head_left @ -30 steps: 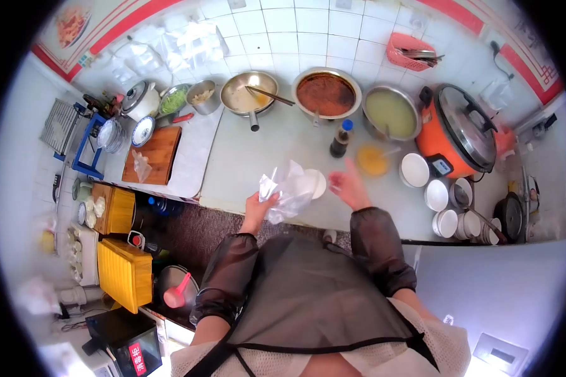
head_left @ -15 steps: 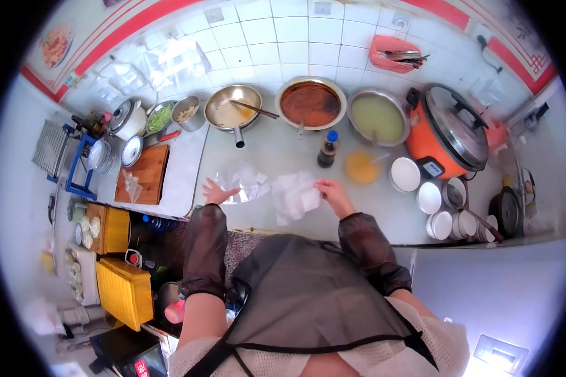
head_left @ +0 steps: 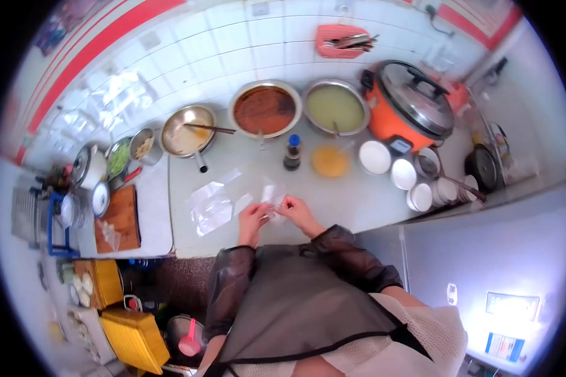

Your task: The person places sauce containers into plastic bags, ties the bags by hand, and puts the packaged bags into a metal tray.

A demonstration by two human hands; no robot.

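Close together near the counter's front edge, my left hand (head_left: 253, 220) and my right hand (head_left: 297, 213) both pinch a thin whitish plastic bag (head_left: 271, 192). Part of the bag stands up beyond my fingers; the rest is hidden by them. Left of my left hand lie clear plastic bags (head_left: 211, 207), flat on the counter. Farther back is a dark sauce bottle (head_left: 292, 158) with a blue cap, and beside it a bag or pool of orange-yellow liquid (head_left: 330, 161); I cannot tell which.
Along the wall stand a frying pan (head_left: 181, 139) with chopsticks, a basin of red sauce (head_left: 264, 111), a basin of pale green liquid (head_left: 336, 108) and an orange rice cooker (head_left: 387, 119). White bowls (head_left: 375, 157) are at right. A cutting board (head_left: 124, 217) lies left.
My left hand has left the clear bags and joined my right hand at the whitish bag, which is now gathered between them. The view has shifted, so the counter items appear farther left.
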